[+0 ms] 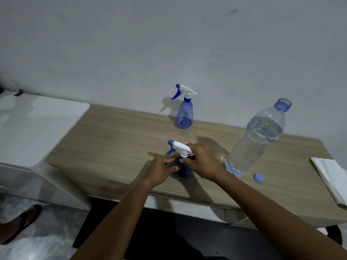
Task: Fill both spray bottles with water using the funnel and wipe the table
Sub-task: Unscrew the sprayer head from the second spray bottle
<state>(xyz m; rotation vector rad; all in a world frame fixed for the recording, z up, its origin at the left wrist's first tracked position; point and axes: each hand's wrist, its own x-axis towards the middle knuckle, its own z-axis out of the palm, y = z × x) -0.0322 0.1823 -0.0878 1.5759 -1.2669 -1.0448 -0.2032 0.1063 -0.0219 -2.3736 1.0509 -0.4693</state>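
Note:
Two blue spray bottles with white-and-blue trigger heads stand on the wooden table. The far spray bottle stands alone near the wall. My left hand grips the body of the near spray bottle, and my right hand holds the neck under its white trigger head. A large clear water bottle, uncapped and mostly full, stands to the right. Its blue cap lies on the table in front of it. I see no funnel.
White folded tissue paper lies at the table's right edge. A white cabinet top adjoins the table on the left. A grey wall rises right behind the table. A foot in a sandal stands on the floor at lower left.

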